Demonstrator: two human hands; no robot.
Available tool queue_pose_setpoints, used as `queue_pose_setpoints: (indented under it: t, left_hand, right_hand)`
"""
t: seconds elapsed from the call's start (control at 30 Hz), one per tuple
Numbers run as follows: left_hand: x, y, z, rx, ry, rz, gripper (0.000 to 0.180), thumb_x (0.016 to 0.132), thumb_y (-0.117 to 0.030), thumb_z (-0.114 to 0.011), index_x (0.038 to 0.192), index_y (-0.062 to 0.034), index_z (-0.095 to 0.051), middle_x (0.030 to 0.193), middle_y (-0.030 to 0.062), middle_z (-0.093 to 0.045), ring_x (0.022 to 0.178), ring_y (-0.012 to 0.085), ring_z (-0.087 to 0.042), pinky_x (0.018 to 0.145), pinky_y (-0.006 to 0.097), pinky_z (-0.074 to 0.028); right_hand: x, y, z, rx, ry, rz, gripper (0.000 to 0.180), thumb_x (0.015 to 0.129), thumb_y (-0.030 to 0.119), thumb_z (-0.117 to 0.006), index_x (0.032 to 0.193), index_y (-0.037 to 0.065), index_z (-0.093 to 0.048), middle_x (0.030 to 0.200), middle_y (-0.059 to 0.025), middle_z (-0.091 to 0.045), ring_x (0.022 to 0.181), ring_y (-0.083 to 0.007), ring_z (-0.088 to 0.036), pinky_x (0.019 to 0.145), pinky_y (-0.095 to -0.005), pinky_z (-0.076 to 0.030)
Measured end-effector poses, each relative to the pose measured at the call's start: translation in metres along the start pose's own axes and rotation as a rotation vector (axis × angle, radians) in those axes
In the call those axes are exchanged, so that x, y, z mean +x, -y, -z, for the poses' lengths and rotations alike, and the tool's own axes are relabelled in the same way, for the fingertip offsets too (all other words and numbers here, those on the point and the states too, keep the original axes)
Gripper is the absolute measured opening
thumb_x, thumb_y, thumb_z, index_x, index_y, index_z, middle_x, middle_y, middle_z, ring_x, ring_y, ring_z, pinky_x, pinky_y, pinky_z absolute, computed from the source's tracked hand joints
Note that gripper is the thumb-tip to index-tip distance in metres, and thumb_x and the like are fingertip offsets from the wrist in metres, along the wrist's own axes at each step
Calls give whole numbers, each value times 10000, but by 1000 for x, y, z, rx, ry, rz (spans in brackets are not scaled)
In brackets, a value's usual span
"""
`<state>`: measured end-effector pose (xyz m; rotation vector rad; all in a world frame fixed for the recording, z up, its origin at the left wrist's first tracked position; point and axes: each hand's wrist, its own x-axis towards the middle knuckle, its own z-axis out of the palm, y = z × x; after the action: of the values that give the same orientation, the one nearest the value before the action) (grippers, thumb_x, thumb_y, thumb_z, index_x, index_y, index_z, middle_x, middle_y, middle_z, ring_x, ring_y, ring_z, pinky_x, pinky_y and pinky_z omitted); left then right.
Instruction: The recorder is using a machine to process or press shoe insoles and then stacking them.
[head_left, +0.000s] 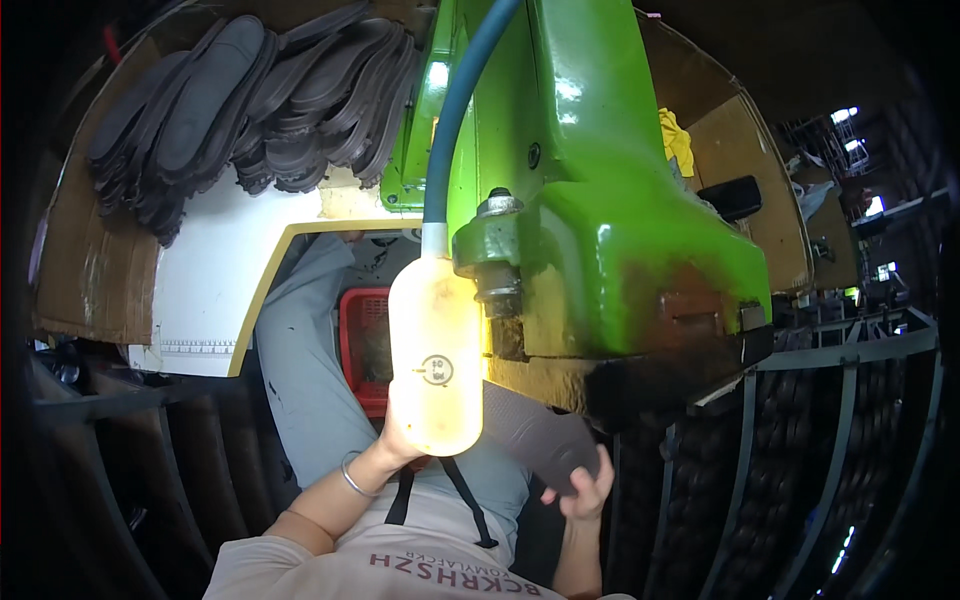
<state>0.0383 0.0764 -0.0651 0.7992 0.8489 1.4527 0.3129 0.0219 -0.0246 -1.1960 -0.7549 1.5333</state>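
A dark grey-brown shoe sole (548, 447) with a textured face is tilted in front of my lap, beneath the head of a green machine (640, 230). My right hand (584, 490) grips its near right end, thumb and fingers closed round the edge. The sole's far left part disappears behind a glowing oval lamp (437, 330) on a blue flexible neck. My left hand (397, 437), below a bracelet-ringed wrist, reaches up behind that lamp. Its fingers are hidden, so whether it touches the sole cannot be seen.
Stacked dark soles (215, 95) lie at the far left on a white tabletop (205, 290) with a yellow edge. A red basket (350, 330) sits below, by my leg. Cardboard (745, 150) and a yellow cloth (676, 142) are behind the machine; a metal rack (850, 350) stands right.
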Motion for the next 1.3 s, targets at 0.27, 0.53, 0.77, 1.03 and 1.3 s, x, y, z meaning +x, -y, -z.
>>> queue_pose_setpoints:
  t: [0.27, 0.53, 0.77, 1.03, 1.3]
  left_hand:
    - [19, -3, -15, 431, 167, -357, 392, 872, -72, -646, 1229, 22, -514, 1128, 132, -616, 964, 200, -629, 850, 313, -520]
    - [18, 8, -4, 471, 47, -401, 334, 832, -110, -675, 1115, 17, -553, 1027, 121, -634, 870, 201, -632, 791, 304, -510]
    - [0, 8, -1, 484, 0, -355, 292, 797, -143, -701, 1016, 12, -587, 939, 111, -650, 788, 202, -636, 738, 295, -502]
    - [14, 6, -7, 495, 41, -428, 260, 756, -181, -730, 902, 7, -626, 838, 100, -668, 695, 203, -639, 679, 286, -492]
    - [6, -17, 3, 591, -39, -389, 267, 695, -219, -763, 786, 8, -656, 736, 98, -679, 586, 206, -640, 602, 280, -481]
  right_hand:
    - [30, -22, 9, 5, 322, -195, 457, 887, 100, -631, 1261, -79, -440, 1070, -228, -624, 857, -367, -683, 622, -378, -587]
    - [-19, -55, -34, 79, 302, -252, 365, 858, 34, -623, 1147, -144, -491, 899, -246, -642, 765, -344, -685, 611, -381, -586]
    - [-18, -22, 6, 51, 148, -102, 407, 801, 24, -642, 1136, -136, -477, 892, -255, -639, 641, -323, -669, 513, -364, -567]
    - [-26, -51, -22, 74, 351, -266, 383, 801, -48, -626, 1154, -143, -508, 952, -260, -645, 846, -388, -687, 637, -417, -604]
    - [-20, -5, -25, 111, 39, -131, 446, 723, -9, -604, 1134, -120, -469, 864, -257, -637, 591, -329, -654, 447, -363, -544]
